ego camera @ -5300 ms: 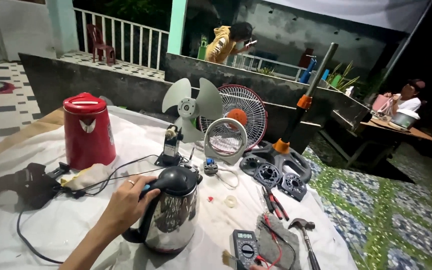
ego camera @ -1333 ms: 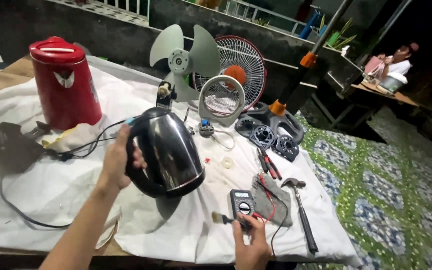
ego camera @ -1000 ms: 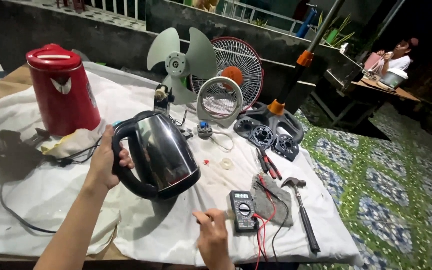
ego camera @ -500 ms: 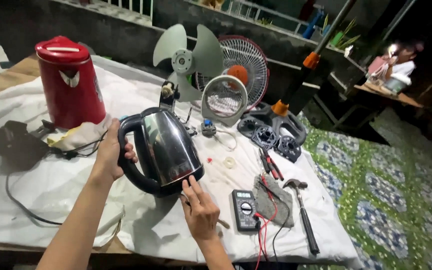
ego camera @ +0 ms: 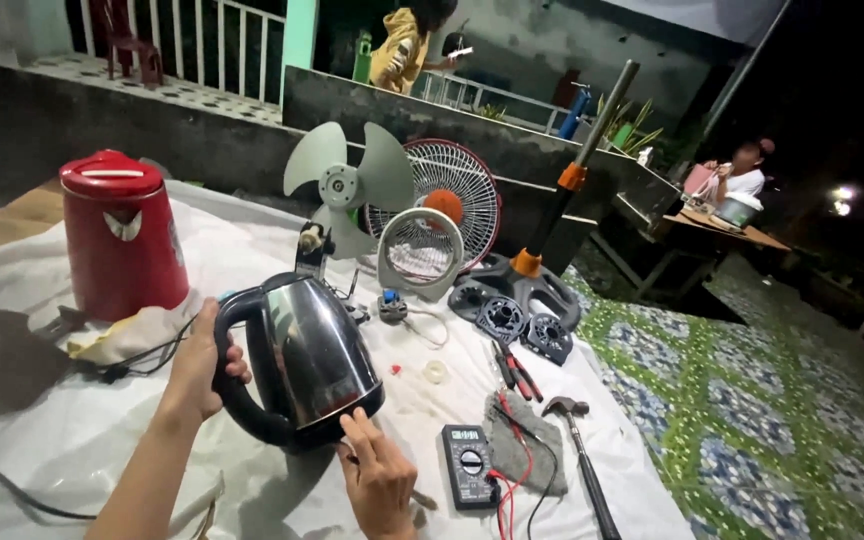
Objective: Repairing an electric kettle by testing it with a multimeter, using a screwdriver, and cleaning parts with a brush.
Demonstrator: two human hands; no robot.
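A shiny steel electric kettle (ego camera: pixel 314 350) with a black handle is tilted above the white cloth. My left hand (ego camera: pixel 202 365) grips its black handle. My right hand (ego camera: pixel 377 478) presses against the kettle's black base from below and in front, fingers against the rim. A black multimeter (ego camera: pixel 467 465) with red and black leads lies on the cloth just to the right of my right hand.
A red kettle (ego camera: pixel 122 232) stands at the left, a grey fan blade (ego camera: pixel 347 190) and fan grilles (ego camera: pixel 442 215) behind. A hammer (ego camera: pixel 577 455), screwdrivers (ego camera: pixel 512 370), grey rag (ego camera: pixel 524 440) and black cord (ego camera: pixel 12 480) lie on the white cloth (ego camera: pixel 102 440). People sit beyond the table.
My left hand lifted the steel kettle off the cloth and tilted it. My right hand left the multimeter, moved left and came up against the kettle's base.
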